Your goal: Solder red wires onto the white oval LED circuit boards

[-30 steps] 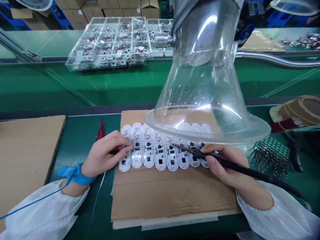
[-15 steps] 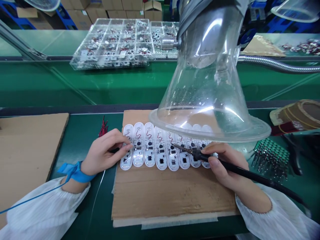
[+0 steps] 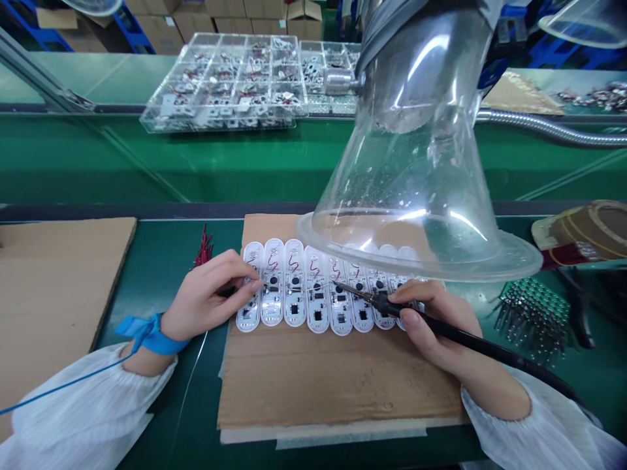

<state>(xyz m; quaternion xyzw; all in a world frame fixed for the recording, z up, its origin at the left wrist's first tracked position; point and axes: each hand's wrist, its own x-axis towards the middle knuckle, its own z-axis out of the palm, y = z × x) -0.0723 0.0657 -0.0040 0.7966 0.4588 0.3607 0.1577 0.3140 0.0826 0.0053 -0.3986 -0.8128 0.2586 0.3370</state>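
A row of white oval circuit boards (image 3: pixel 294 313) with small red wires lies side by side on a cardboard sheet (image 3: pixel 337 378). In my right hand (image 3: pixel 438 320) is a black soldering iron (image 3: pixel 377 301), its tip over a board near the middle of the row. My left hand (image 3: pixel 215 290) pinches a thin solder wire (image 3: pixel 313 287) over the left boards. The wire runs to the iron's tip, and its tail hangs below that hand. A blue wrist strap (image 3: pixel 151 334) circles my left wrist. The extraction hood hides the tops of the right boards.
A clear extraction hood (image 3: pixel 406 196) hangs low over the right of the cardboard. Red wires (image 3: pixel 204 248) lie behind my left hand. At right are a green block of pins (image 3: pixel 533 307), pliers (image 3: pixel 578 307) and a brown roll (image 3: pixel 582 232). Divided parts trays (image 3: pixel 225 85) stand on the shelf.
My right hand and the iron's tip have shifted slightly left. My left hand has moved very little, still pinching the solder wire. The view has shifted slightly.
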